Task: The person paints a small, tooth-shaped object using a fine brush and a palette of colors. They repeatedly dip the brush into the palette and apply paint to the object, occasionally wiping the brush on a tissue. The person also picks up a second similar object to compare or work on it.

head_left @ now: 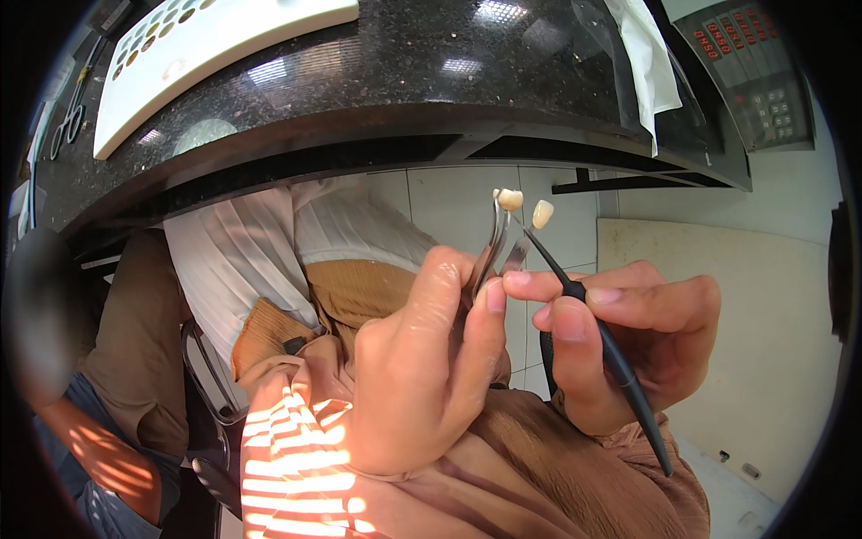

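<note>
My left hand [417, 368] is closed around metal tweezers [491, 253]. A cream tooth-shaped crown [510, 199] sits at their tips. Just right of it is a second tooth-shaped piece [542, 214], longer and pale yellow, on a flat metal strip [515, 259]. That strip runs down between my fingertips; I cannot tell which hand grips it. My right hand [642, 337] pinches a slim black-handled brush [620, 368], its fine dark tip pointing up-left, close below the crown. Whether the tip touches the crown cannot be made out.
A speckled black countertop [404, 54] lies ahead, bearing a white palette [215, 54] with coloured round wells and scissors [67, 130]. White paper [648, 72] hangs over its edge. A grey device [750, 76] with red digits stands right. Another person [99, 431] sits close on my left.
</note>
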The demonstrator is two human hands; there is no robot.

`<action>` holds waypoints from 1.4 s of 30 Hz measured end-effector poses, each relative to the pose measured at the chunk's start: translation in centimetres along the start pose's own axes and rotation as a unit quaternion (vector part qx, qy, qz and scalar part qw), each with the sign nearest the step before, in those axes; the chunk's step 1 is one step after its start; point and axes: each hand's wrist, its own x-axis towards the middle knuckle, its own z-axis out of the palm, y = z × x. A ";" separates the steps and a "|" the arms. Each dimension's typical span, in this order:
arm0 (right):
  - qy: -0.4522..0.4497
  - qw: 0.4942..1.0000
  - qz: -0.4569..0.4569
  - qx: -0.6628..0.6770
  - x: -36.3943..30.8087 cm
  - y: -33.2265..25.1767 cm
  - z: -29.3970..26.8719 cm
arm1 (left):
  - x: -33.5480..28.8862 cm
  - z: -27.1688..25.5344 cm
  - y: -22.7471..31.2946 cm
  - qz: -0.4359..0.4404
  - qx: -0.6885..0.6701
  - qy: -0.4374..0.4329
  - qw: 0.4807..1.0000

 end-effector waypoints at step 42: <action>-0.025 0.996 -0.004 -0.083 0.3 -0.9 0.3 | 0.0 -0.1 0.3 0.027 0.074 0.013 0.997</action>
